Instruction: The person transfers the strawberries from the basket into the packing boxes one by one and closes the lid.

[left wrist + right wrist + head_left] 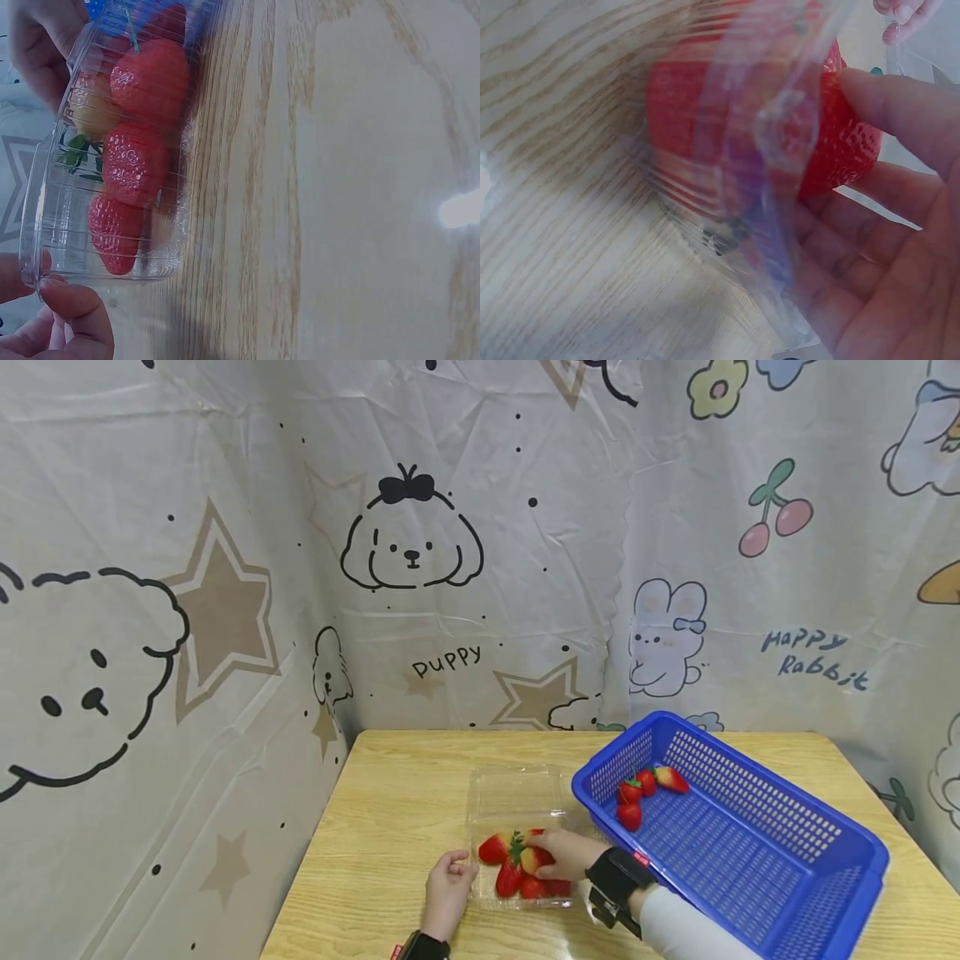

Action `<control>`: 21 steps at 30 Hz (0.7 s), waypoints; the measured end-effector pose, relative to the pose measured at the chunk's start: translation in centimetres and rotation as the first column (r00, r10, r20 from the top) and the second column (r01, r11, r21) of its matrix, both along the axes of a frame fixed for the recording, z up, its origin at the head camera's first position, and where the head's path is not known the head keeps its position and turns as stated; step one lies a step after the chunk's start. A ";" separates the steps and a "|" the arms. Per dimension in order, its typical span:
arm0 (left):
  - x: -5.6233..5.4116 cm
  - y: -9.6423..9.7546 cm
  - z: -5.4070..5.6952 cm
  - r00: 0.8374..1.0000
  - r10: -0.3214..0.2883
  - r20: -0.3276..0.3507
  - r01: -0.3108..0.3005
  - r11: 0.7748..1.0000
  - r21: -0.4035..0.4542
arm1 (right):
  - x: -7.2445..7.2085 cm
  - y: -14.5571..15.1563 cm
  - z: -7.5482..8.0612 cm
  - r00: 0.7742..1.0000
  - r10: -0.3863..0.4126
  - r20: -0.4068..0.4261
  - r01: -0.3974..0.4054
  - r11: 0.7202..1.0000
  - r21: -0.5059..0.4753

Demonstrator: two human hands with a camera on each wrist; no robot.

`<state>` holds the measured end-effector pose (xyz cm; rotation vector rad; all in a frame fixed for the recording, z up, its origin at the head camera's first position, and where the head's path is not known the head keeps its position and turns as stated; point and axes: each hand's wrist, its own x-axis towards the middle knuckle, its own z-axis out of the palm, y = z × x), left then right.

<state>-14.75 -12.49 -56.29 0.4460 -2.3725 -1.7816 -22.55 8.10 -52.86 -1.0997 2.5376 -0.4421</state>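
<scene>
A clear plastic clamshell box (513,793) lies on the table with its lid folded back, holding several red strawberries (508,878). My left hand (448,889) is at its left side; in the left wrist view the thumb and a finger pinch the corner of the rim. Reaching into the box from the right, my right hand (567,852) grips a strawberry (849,146) between thumb and fingers. That berry is still among the others, and the hand partly covers it in the head view. Green leaves (75,152) show between the berries through the plastic.
A blue plastic basket (750,797) stands slanted on the right of the wooden table (397,793), close to the right forearm. Several strawberries (630,815) lie in its far left corner. A printed cloth (442,618) hangs behind the table and at its sides.
</scene>
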 end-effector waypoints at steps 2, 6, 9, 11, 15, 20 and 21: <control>0.0 0.0 0.0 1.000 0.001 0.002 -0.001 1.000 -0.010 | 0.1 0.0 0.1 1.000 -0.003 0.005 0.003 1.000 0.006; 0.0 0.1 -0.1 1.000 0.005 -0.004 -0.005 1.000 -0.009 | 0.2 0.1 0.5 1.000 0.007 -0.005 -0.007 1.000 0.019; 0.0 0.1 -0.1 1.000 0.004 0.002 -0.004 1.000 0.002 | 0.3 0.3 1.6 1.000 0.022 0.002 -0.022 1.000 0.016; 0.0 0.0 -0.1 1.000 -0.003 0.003 0.003 1.000 0.007 | 0.3 0.5 2.6 1.000 0.029 0.004 -0.029 1.000 -0.005; 0.0 0.1 -0.1 1.000 -0.008 -0.012 0.008 1.000 0.008 | -0.2 1.3 5.2 0.999 0.006 -0.042 -0.014 0.985 -0.174; 0.0 0.1 0.0 1.000 -0.001 -0.019 0.001 1.000 0.009 | -1.2 3.1 8.1 0.971 -0.140 -0.193 0.050 0.910 -0.411; 0.1 0.1 0.0 1.000 0.001 -0.017 -0.001 1.000 0.012 | -1.4 3.5 8.6 0.960 -0.170 -0.223 0.056 0.896 -0.441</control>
